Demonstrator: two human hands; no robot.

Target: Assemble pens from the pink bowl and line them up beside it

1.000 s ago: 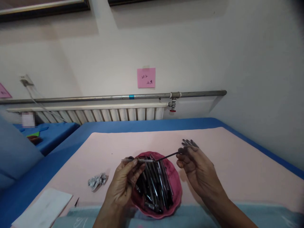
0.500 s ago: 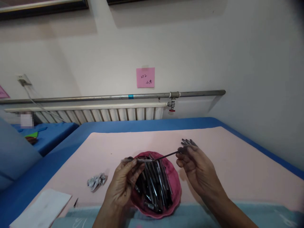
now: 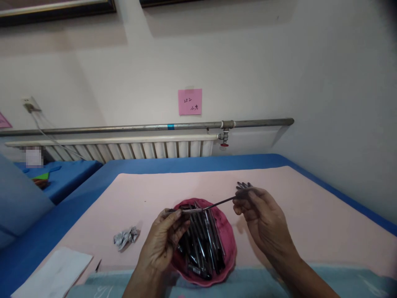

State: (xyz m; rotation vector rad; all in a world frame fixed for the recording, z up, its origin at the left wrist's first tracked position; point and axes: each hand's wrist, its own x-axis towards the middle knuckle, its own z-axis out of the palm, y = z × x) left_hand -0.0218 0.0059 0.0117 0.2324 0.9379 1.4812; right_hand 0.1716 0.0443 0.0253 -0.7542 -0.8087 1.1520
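Note:
My left hand (image 3: 164, 238) pinches a clear pen barrel (image 3: 191, 211) above the left part of a pink bowl (image 3: 228, 244). Between the fingertips of my right hand (image 3: 263, 211) is a thin dark pen refill (image 3: 221, 203), slanting down to the left. The refill's lower end meets the right end of the barrel; how far inside it reaches, I cannot tell. Dark smudges mark the fingers of both hands. Many clear and black pens (image 3: 203, 244) fill the bowl below. Just behind my right hand, several dark-tipped pens (image 3: 244, 185) lie partly hidden.
Crumpled paper (image 3: 125, 238) lies left of the bowl, on a pink sheet over a blue table (image 3: 186, 165). Nearer are folded white paper (image 3: 54, 271) and a small dark pen tip (image 3: 98, 265). A radiator (image 3: 155, 148) and pipe run along the wall behind.
My right hand has shifted slightly right with the refill. The barrel's left part now shows less beyond my left fingers. The bowl and papers stay put.

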